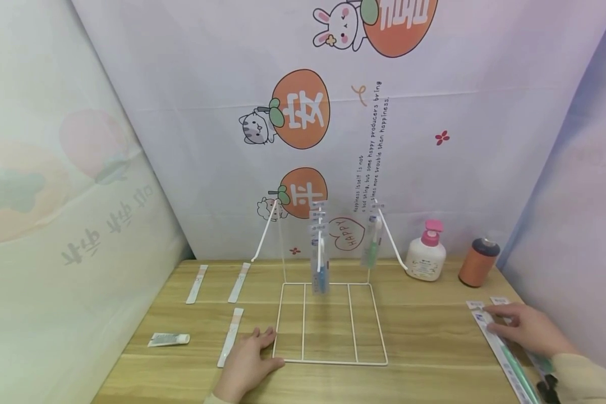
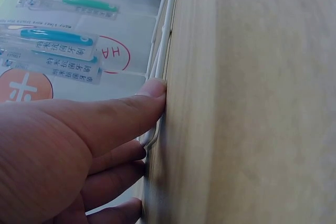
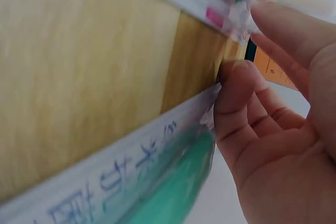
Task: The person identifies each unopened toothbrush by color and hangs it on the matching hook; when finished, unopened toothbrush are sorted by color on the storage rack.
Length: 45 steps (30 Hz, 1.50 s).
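Resting flat with straight fingers on the table [image 1: 434,342], left hand [image 1: 247,362] touches the rack [image 1: 330,322] base, contact visible only in the left wrist view, while right hand [image 1: 527,328] pinches a toothbrush pack [image 3: 131,182] at the table's right edge.

white wire rack [image 1: 330,323] | green packaged toothbrush [image 1: 507,356] | pink-capped white bottle [image 1: 426,253] | orange can [image 1: 478,262]
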{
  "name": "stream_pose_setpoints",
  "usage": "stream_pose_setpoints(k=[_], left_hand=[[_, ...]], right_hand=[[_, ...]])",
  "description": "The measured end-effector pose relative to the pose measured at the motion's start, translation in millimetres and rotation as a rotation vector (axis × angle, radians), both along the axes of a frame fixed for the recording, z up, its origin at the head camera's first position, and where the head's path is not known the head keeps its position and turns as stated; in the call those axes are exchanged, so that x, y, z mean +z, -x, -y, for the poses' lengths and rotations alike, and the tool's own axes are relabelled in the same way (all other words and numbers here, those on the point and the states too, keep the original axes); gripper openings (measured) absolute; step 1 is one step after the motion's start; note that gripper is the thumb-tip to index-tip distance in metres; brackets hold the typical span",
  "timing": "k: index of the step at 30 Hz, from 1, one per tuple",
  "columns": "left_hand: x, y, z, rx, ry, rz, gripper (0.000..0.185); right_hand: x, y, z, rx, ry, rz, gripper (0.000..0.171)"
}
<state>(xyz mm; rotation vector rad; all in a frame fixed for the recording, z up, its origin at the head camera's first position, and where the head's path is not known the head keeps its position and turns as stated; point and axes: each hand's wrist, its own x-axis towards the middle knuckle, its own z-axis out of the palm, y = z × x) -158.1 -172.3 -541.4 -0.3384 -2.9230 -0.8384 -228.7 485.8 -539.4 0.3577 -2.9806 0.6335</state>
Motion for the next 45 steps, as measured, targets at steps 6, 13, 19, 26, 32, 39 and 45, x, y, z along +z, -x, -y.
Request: stream_pose_setpoints(k=[6, 13, 19, 26, 32, 39, 45], left_hand=[[1.1, 0.2, 0, -0.007, -0.006, 0.005, 0.068], [1.2, 0.0, -1, -0.005, 0.008, 0.000, 0.068], [1.1, 0.4, 0, -0.009, 0.014, -0.011, 0.068], [1.8, 0.1, -1, -0.010, 0.014, -0.015, 0.068], [1.7, -0.1, -1, -0.005, 0.017, -0.019, 0.068], [2.0, -1.3, -1, -0.005, 0.011, -0.020, 0.067], [2.4, -1.4, -1, -0.004, 0.015, -0.019, 0.067]], right_hand=[[3.1, 0.9, 4, -0.045, 0.041, 0.036, 0.053], [26.4, -10.8, 30, -0.059, 0.091, -0.008, 0.051], [49.2, -19.4, 66, -0.045, 0.121, -0.160, 0.045], [77.0, -36.7, 117, 0.036, 0.242, -0.432, 0.050], [105.2, -53.6, 158, 0.172, 0.360, -0.619, 0.065], [136.1, -75.4, 196, 0.311, 0.556, -0.770, 0.054], [162.3, -92.5, 228, 0.418, 0.701, -0.903, 0.040]])
